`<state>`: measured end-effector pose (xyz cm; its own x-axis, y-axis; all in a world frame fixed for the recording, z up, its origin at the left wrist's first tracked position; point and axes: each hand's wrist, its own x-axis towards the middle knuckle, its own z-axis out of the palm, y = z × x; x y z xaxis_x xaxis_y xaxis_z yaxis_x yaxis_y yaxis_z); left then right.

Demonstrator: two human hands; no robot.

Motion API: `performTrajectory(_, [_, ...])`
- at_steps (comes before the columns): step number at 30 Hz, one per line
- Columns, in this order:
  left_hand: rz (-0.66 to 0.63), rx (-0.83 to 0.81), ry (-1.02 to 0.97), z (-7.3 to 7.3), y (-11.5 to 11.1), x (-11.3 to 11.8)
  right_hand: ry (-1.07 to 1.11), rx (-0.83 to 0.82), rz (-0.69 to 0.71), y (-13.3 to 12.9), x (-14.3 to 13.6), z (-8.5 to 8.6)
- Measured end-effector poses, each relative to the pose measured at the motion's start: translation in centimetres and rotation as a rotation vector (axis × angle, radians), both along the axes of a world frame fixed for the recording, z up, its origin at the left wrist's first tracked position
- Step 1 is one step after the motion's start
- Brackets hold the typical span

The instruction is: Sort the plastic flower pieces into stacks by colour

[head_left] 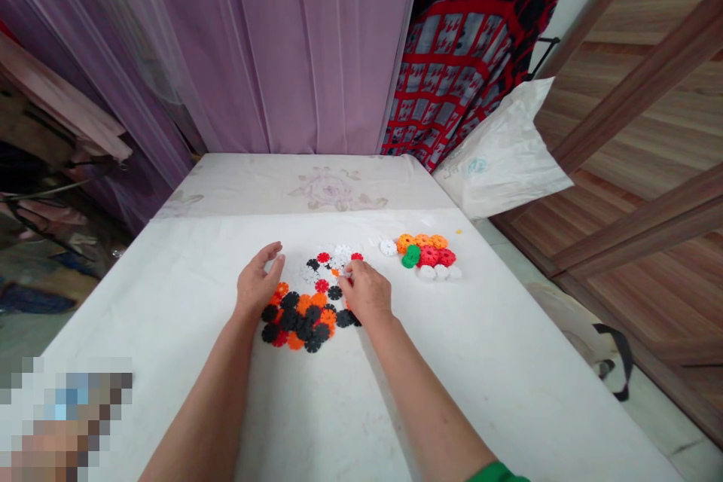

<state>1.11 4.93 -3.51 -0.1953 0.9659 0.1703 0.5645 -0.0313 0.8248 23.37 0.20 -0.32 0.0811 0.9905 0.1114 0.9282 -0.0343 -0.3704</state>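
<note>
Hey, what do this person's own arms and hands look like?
The left hand and right hand wear no gloves; no watch or bracelet shows. The forearms are bare, with a green sleeve edge visible only on the right.

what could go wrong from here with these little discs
The right hand is in among loose discs, so it might knock some aside. The left hand is close beside the black, orange and red discs and could brush them. The colour-grouped discs at right lie close together, so a bump might mix them.
</note>
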Motion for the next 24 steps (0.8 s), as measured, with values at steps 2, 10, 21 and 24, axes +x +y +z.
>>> performTrajectory(2, [-0.003, -0.005, 0.002, 0.2, -0.1, 0.1, 0.001, -0.017, -0.015, 0.3, -0.2, 0.0])
performTrajectory(10, [-0.007, 0.004, 0.013, 0.5, -0.3, 0.2, 0.126, 0.022, -0.044, 0.5, -0.6, -0.3])
performTrajectory(21, [-0.006, -0.02, 0.075, 0.6, -0.3, 0.3, 0.552, 0.459, -0.213, -0.2, 7.4, -3.0])
performTrajectory(24, [-0.006, -0.014, 0.088, 0.4, -0.3, 0.2, 0.546, 0.453, -0.198, 0.1, 7.2, -3.7])
